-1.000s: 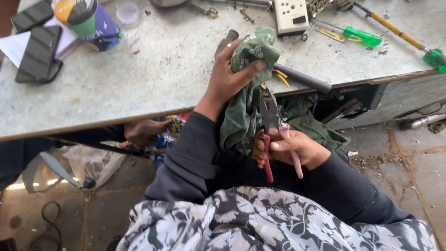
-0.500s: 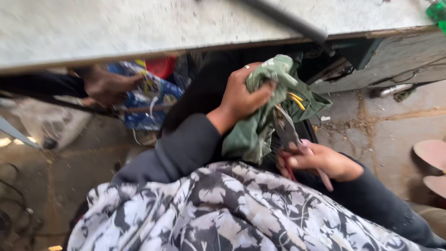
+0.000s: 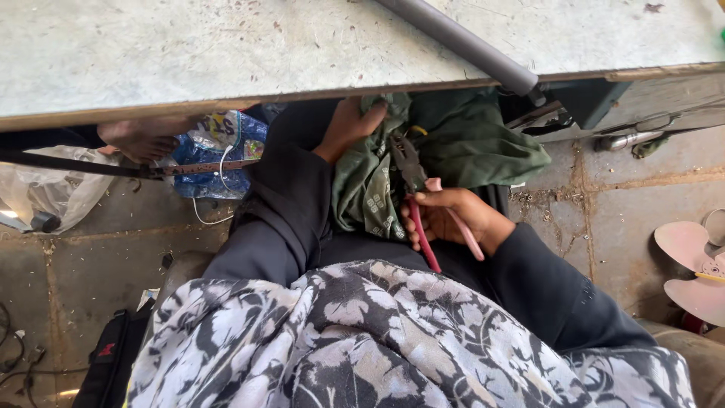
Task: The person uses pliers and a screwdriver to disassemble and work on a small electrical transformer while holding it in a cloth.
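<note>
My left hand (image 3: 349, 127) grips a dark green cloth (image 3: 453, 151) just below the front edge of the workbench (image 3: 226, 53). The cloth hangs down over my lap and spreads to the right under the bench. My right hand (image 3: 453, 215) holds pliers with red and pink handles (image 3: 419, 204); their dark metal jaws point up against the cloth, close to my left hand. A yellow wire end peeks out by the jaws. My dark sleeves and a black-and-white leaf-patterned scarf (image 3: 377, 340) fill the lower view.
A grey tube (image 3: 468, 45) lies slanted on the bench top. Under the bench sit a bare foot (image 3: 143, 140), a blue printed bag (image 3: 219, 151), clear plastic (image 3: 53, 189) and a strap. A pink fan blade (image 3: 695, 264) lies on the stone floor at right.
My head has tilted further down, so the bench top tools left the view. Both hands lowered with the cloth and pliers to just under the bench edge, still gripping them.
</note>
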